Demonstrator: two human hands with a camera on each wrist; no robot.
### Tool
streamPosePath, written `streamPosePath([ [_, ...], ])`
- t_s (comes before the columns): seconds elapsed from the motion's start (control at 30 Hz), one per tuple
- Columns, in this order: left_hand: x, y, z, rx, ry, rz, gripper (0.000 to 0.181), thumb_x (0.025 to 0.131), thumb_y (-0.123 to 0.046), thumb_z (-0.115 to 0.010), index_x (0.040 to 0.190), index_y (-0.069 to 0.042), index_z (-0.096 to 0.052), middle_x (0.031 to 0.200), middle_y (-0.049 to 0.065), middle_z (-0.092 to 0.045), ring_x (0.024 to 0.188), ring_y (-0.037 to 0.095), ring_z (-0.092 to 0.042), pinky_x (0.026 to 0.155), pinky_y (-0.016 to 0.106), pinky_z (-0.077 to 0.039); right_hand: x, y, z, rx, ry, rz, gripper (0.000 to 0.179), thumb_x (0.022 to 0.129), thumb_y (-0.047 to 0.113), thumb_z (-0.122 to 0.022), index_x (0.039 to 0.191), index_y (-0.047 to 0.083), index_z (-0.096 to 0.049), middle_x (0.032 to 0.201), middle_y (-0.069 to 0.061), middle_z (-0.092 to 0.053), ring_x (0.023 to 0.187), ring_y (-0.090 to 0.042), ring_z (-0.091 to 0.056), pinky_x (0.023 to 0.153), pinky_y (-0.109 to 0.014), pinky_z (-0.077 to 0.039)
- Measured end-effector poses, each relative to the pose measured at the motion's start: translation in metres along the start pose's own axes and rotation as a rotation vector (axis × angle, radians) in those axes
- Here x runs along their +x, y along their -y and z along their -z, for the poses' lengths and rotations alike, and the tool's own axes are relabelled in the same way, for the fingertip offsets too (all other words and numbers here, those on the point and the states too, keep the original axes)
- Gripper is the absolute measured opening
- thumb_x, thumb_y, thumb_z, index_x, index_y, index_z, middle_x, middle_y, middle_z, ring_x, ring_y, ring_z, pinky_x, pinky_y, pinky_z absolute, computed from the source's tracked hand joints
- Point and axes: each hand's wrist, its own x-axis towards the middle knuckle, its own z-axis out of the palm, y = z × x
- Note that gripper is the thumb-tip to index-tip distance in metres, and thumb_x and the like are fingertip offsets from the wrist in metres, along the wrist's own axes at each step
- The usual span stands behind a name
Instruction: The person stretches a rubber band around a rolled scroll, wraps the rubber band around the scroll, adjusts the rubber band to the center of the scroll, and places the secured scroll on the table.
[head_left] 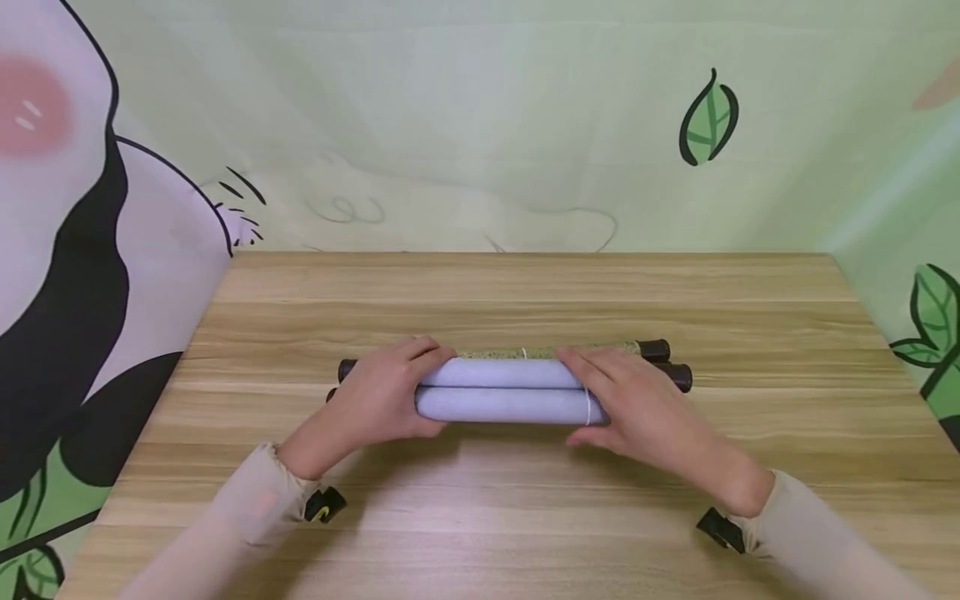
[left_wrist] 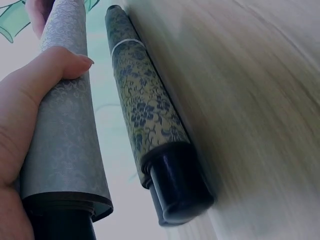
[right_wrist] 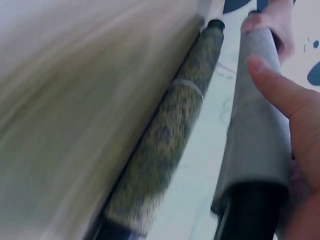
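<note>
Two pale blue-grey rolled scrolls point(head_left: 502, 406), with a faint pattern and black end knobs, lie side by side between my hands. My left hand point(head_left: 378, 392) grips their left end, its thumb along the near side and fingers over the far side. At the right end my right hand point(head_left: 648, 400) grips them likewise, near a thin white string point(head_left: 588, 407) around the nearer roll. Just behind them a scroll with a dark floral pattern on yellowish cloth point(left_wrist: 142, 95) lies on the table, a white string round it. In the right wrist view the pale roll point(right_wrist: 257, 115) stands apart from this floral scroll point(right_wrist: 165, 135).
The wood-grain table point(head_left: 525, 308) spreads around the scrolls. Behind it hangs a pale green cloth backdrop point(head_left: 465, 108) printed with leaves and a large black-and-white figure. Black straps point(head_left: 324, 505) show at both sleeve cuffs.
</note>
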Motion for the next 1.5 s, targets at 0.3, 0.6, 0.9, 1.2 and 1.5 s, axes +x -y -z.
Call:
streamPosePath([
  [0.3,-0.001,-0.002,-0.001,0.022,-0.008,-0.033,0.073,0.061,-0.041,-0.086,0.123,-0.01,-0.065,0.113,0.004,-0.067,0.097,0.019,-0.065,0.08,0.036,-0.058,0.001,0.003,-0.004,-0.036,0.002,0.019,0.085,0.069,0.048,-0.085,0.134,0.002,-0.057,0.124,-0.013,-0.068,0.111,-0.03,-0.065,0.099,-0.045,-0.052],
  [0.6,0.003,-0.007,-0.004,0.015,0.011,0.005,0.075,0.061,-0.043,-0.086,0.125,-0.011,-0.064,0.115,0.003,-0.067,0.095,0.018,-0.066,0.078,0.035,-0.058,0.007,0.011,-0.002,-0.014,0.104,-0.074,0.097,0.068,0.054,-0.084,0.142,0.002,-0.049,0.132,-0.014,-0.064,0.119,-0.031,-0.063,0.104,-0.047,-0.05],
  [0.9,0.006,-0.012,-0.003,0.013,-0.007,-0.039,0.075,0.061,-0.042,-0.086,0.125,-0.009,-0.064,0.113,0.004,-0.066,0.096,0.019,-0.065,0.082,0.035,-0.058,0.016,0.015,-0.001,-0.018,0.074,-0.033,0.085,0.071,0.052,-0.083,0.134,0.002,-0.057,0.125,-0.014,-0.067,0.112,-0.033,-0.066,0.098,-0.048,-0.053],
  [1.2,0.005,-0.013,-0.001,0.007,-0.006,-0.005,0.077,0.061,-0.044,-0.086,0.126,-0.011,-0.063,0.115,0.004,-0.066,0.097,0.018,-0.065,0.08,0.035,-0.058,0.013,0.013,0.003,-0.008,0.127,-0.091,0.096,0.069,0.055,-0.083,0.144,0.005,-0.048,0.131,-0.013,-0.064,0.117,-0.031,-0.063,0.101,-0.048,-0.051],
  [1.5,0.014,-0.023,-0.004,0.003,-0.01,-0.055,0.074,0.062,-0.044,-0.085,0.124,-0.01,-0.064,0.112,0.003,-0.067,0.097,0.019,-0.064,0.082,0.034,-0.057,0.021,0.022,-0.001,-0.014,0.112,-0.058,0.085,0.072,0.05,-0.083,0.137,0.003,-0.055,0.125,-0.012,-0.066,0.113,-0.031,-0.064,0.097,-0.045,-0.054],
])
